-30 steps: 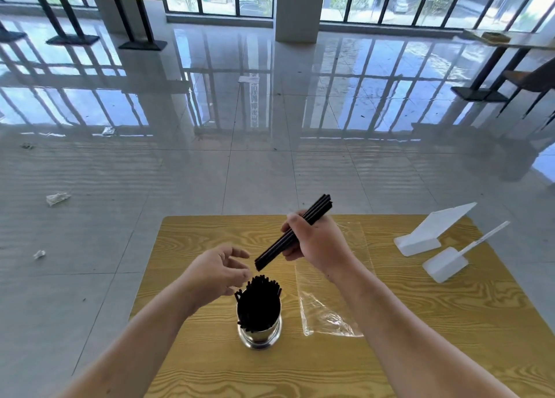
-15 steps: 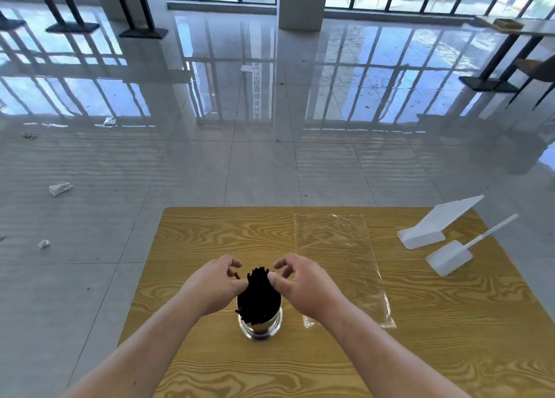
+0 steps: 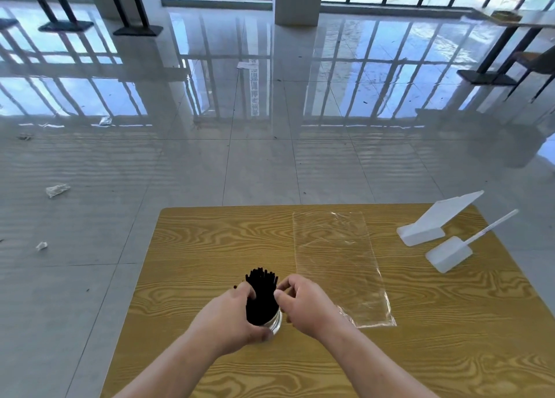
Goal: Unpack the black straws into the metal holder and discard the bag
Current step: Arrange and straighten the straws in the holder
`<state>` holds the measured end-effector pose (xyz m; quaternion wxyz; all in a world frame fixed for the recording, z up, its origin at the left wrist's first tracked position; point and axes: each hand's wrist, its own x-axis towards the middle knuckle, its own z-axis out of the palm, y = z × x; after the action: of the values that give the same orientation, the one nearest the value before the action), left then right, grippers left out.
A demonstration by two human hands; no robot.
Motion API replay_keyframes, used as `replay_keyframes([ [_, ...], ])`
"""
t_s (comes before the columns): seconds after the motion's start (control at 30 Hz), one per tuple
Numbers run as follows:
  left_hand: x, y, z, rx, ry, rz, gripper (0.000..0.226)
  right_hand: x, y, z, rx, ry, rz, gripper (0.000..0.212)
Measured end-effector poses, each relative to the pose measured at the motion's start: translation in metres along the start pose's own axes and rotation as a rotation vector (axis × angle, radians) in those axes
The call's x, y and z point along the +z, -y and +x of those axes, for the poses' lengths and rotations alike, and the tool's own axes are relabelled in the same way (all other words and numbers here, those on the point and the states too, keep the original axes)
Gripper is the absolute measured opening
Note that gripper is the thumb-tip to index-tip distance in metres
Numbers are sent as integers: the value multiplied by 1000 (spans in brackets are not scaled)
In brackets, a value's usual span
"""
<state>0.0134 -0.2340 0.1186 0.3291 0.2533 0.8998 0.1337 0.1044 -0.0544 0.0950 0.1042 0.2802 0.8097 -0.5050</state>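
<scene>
Left hand (image 3: 228,316) lower, round metal holder (image 3: 275,322).

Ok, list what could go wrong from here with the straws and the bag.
1. The black plastic straws stand packed and fanned well above the shiny round metal holder. With the left hand and right hand squeezing the bundle, the holder could tip or straws could spill.
2. The clear flat plastic bag lies loose on the yellow wooden table. It could slide off when grabbed.
</scene>
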Motion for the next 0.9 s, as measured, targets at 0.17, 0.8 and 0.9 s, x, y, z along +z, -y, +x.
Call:
replay_keyframes([
  [0.17, 20, 3, 0, 76, -103, -3, 47, 26, -12, -12, 35, 53, 84, 13],
  [0.8, -48, -15, 8, 265, -92, 260, 9, 22, -17, -21, 40, 28, 155, 15],
  [0.9, -74, -23, 6, 264, -91, 264, 6, 20, -12, -21, 25, 38, 171, 15],
])
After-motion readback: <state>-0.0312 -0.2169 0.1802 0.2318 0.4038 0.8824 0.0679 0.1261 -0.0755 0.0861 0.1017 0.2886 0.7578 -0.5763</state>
